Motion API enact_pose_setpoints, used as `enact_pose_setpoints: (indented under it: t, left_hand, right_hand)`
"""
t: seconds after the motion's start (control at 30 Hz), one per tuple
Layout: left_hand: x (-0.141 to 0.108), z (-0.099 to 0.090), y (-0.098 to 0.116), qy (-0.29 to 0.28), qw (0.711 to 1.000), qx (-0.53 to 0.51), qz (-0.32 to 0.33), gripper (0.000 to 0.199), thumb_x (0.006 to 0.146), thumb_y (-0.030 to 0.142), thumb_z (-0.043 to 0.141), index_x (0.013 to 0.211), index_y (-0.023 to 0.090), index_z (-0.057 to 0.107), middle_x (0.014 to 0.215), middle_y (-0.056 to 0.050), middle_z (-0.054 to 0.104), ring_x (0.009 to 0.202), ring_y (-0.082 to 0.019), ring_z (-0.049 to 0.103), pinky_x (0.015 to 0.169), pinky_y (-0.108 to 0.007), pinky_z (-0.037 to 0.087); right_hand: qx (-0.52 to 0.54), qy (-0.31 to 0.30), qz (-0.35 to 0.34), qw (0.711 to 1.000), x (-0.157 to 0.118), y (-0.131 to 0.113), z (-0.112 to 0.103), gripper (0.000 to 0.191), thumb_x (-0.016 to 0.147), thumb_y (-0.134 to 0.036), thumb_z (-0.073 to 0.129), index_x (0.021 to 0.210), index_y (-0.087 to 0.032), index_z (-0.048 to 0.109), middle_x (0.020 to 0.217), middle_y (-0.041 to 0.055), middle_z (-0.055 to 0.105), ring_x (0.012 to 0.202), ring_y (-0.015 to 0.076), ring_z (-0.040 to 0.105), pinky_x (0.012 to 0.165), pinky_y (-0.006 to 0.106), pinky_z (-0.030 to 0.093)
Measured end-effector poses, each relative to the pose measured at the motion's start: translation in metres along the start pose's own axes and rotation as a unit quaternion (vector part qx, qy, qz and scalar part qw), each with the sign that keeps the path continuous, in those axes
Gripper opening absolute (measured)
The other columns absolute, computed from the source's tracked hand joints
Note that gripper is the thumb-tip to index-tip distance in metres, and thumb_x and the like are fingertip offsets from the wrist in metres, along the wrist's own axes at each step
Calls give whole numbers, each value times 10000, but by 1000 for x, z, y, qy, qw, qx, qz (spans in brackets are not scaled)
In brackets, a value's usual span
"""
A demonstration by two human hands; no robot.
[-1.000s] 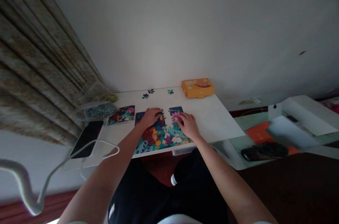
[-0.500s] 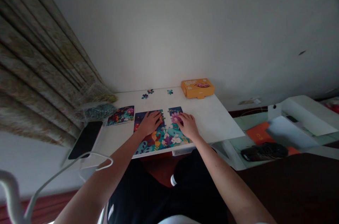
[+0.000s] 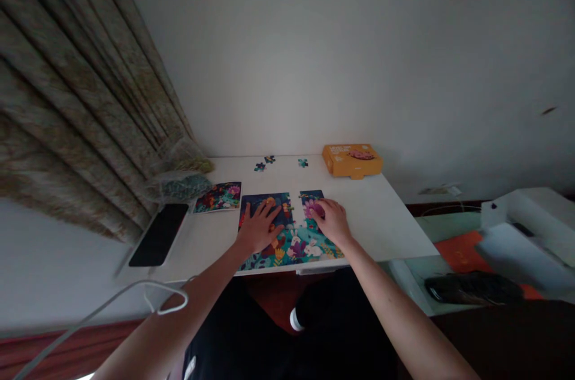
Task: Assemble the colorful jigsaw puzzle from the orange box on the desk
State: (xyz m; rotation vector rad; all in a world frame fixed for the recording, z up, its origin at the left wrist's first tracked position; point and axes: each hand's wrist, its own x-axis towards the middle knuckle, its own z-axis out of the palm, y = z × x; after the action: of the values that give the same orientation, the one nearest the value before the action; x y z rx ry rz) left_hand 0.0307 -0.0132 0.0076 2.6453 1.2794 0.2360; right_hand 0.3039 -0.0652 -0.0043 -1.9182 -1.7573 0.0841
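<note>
A colourful jigsaw puzzle (image 3: 300,245) with rabbits and flowers lies near the front edge of the white table, mostly joined, with a gap in its upper middle. My left hand (image 3: 260,229) rests on the puzzle's left part, fingers spread and holding nothing. On the right strip, over the pink figure, lies my right hand (image 3: 333,219), its fingers slightly bent and thumb apart; whatever is under its palm is hidden. Two loose puzzle pieces (image 3: 260,167) sit beyond the puzzle, and another piece (image 3: 303,162) lies farther right.
A picture sheet (image 3: 218,196) lies left of the puzzle. The orange box (image 3: 353,160) stands at the back right. Towards the left are a black phone (image 3: 159,235) and a clear plastic bag (image 3: 182,185). A white cable (image 3: 130,285) loops by my left forearm. Below right is a low glass shelf (image 3: 413,272).
The whole view has shifted, so the table appears a little farther right and lower. My left hand has slid slightly towards me with its fingers spread wider. My right hand stays on the right strip.
</note>
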Motion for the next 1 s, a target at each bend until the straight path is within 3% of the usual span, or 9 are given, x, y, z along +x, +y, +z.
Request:
enact_pose_setpoints:
  t: [0.13,0.33,0.43,0.53,0.63,0.8,1.0]
  left_hand:
    - [-2,-1,2,13,1000,-8,5,552,1019,536,494,1535,339,496,1653,-84,417,1541,-339,339,1252,-700,115]
    - [-4,-5,5,37,999,-32,0,503,994,473,560,1465,297,584,1597,-102,497,1496,-339,416,1258,-667,191]
    - [-5,-6,6,41,998,-52,-5,482,977,438,592,1432,283,616,1572,-97,529,1471,-332,453,1264,-651,210]
    - [-5,-5,6,54,996,-66,-5,465,962,407,613,1413,296,634,1546,-94,557,1454,-331,474,1270,-647,205]
    - [-6,-4,5,62,995,-73,-2,469,951,397,627,1410,300,640,1531,-96,572,1451,-331,477,1273,-646,203]
    - [-5,-2,5,56,995,-77,-7,477,950,413,622,1411,289,640,1542,-92,560,1457,-332,471,1267,-652,229]
    - [-6,-4,5,61,996,-69,-3,481,943,410,632,1414,314,639,1534,-85,570,1450,-327,481,1271,-642,237]
  right_hand:
    - [36,-15,-42,998,43,-25,13,261,980,-340,601,1182,-221,717,1252,112,708,1191,281,618,1057,436,462]
    - [80,-102,-98,987,124,-83,58,349,972,-319,609,1300,-211,663,1330,106,676,1284,246,581,1119,401,441]
    - [52,-160,-71,983,159,-108,81,466,959,-328,632,1409,-214,596,1465,121,604,1370,277,528,1137,431,425]
    - [9,-194,-31,981,186,-126,100,523,962,-368,627,1467,-259,551,1536,137,542,1392,351,503,1102,532,441]
    - [-12,-189,-33,981,200,-136,113,483,985,-360,587,1461,-282,558,1529,148,542,1395,376,484,1073,587,442]
    - [-11,-166,-30,986,206,-137,121,413,996,-283,579,1408,-283,605,1454,151,600,1366,348,509,1062,558,459]
    - [49,-165,21,985,211,-126,124,574,854,-222,745,1409,-185,606,1413,189,631,1294,326,595,1044,476,497]
